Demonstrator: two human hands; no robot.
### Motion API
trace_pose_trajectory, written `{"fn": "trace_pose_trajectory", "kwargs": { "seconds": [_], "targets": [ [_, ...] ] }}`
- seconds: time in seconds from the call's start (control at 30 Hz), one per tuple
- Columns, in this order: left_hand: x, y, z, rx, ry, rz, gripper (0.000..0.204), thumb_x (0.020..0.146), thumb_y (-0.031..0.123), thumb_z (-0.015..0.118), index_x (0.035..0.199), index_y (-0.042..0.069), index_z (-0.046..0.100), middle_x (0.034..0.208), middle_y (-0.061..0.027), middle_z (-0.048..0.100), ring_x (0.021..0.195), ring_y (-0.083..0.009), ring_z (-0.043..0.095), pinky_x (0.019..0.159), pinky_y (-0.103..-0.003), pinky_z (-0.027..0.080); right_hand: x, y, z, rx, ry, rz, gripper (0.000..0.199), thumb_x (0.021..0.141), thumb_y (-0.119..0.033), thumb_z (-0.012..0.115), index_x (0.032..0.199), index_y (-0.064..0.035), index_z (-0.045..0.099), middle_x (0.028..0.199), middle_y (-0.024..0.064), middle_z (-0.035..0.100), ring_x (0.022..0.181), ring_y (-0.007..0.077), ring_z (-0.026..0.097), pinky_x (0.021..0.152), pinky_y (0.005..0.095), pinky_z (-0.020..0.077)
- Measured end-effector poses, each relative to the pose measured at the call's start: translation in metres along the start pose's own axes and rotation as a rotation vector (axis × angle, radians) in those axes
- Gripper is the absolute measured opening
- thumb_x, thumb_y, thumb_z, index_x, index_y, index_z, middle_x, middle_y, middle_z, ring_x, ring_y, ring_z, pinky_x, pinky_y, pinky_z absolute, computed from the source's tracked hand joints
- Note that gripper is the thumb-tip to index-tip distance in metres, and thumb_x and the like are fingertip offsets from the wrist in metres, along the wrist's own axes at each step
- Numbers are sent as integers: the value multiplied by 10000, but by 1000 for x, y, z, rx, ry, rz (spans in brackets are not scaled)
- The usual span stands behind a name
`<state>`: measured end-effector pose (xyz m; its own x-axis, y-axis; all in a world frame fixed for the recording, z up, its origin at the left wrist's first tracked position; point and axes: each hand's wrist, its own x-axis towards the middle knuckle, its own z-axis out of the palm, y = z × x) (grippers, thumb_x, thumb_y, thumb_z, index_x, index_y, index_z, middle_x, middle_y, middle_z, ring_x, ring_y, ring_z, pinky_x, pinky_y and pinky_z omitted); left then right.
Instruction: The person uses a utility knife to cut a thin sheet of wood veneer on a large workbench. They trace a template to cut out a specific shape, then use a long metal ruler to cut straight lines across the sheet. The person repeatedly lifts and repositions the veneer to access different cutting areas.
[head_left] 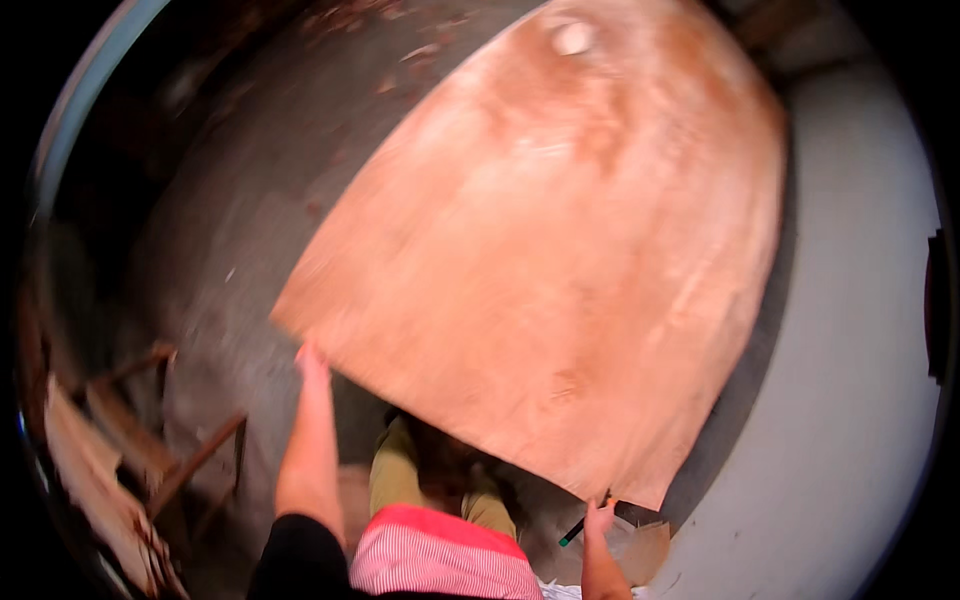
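A large, thin reddish-brown wood sheet (520,270), which looks like veneer or plywood, stretches away in front of me. My left hand (312,357) is closed on its near edge, close to the left corner. At the near right corner, my right hand (599,516) grips the same edge. A slim dark tool with a green end (571,532) pokes out of the right hand, with a bit of orange beside the fingers; its kind cannot be made out. Light patches mark the sheet, and a round pale spot (574,39) shows near its far end. Motion blurs the picture.
A pale wall (850,330) runs along the right side of the sheet. At lower left are a rusty-brown frame (200,465) and a broken wood sheet (95,470). Scraps (420,52) litter the grey floor (225,270) at the far left. A brown piece (648,550) lies by my right hand.
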<state>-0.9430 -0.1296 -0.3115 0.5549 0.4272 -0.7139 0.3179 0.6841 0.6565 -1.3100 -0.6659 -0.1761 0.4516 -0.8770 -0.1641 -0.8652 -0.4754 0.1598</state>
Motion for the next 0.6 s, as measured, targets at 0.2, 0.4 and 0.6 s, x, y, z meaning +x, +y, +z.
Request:
{"fn": "trace_pose_trajectory", "kwargs": {
  "seconds": [0.2, 0.4, 0.6],
  "targets": [
    [-4, -15, -29, 247, 109, -146, 195, 795, 229, 577, 899, 82, 503, 807, -27, 561, 744, -168, 559, 656, -319, 462, 5, -25, -27, 145, -91, 170, 324, 693, -319, 595, 832, -35, 526, 703, 161, 581, 692, 341, 563, 609, 410, 434],
    [7, -23, -29, 302, 133, -110, 130, 812, 190, 551, 846, 76, 498, 777, -21, 553, 693, -158, 555, 598, -277, 468, 7, -25, -37, 129, -137, 152, 320, 713, -324, 572, 835, -33, 518, 715, 170, 578, 708, 351, 558, 613, 420, 431],
    [10, -20, -39, 316, 17, -47, 133, 819, 170, 531, 715, 95, 496, 584, 10, 474, 510, -89, 456, 442, -214, 382, 5, -22, -32, 234, -263, 4, 621, 731, -351, 563, 1224, -32, 362, 959, 249, 541, 892, 379, 526, 772, 410, 426]
  ]
}}
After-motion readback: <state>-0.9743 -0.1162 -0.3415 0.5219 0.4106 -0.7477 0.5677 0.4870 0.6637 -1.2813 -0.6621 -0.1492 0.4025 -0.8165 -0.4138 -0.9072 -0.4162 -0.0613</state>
